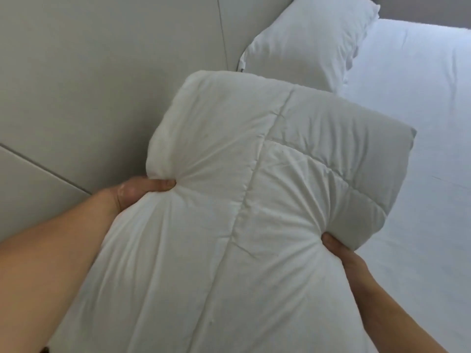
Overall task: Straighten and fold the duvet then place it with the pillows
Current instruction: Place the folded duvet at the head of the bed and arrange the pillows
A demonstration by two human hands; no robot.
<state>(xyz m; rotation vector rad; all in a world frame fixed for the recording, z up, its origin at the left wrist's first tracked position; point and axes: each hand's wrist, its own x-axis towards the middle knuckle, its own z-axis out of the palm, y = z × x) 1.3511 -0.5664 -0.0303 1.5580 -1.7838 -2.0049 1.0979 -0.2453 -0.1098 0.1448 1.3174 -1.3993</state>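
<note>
Duvet (242,200) is folded into a fat bundle, held up over the head end of the bed (420,149) just short of the pillow (305,44), left hand (135,192) and right hand (336,248) each clamping a side with thumbs dug into the top, fingers hidden underneath. Long axis runs away from the person, far short end pointing at the pillow, so I'd keep both grips tight so layers don't splay and lower it flat beside the pillow.
</note>
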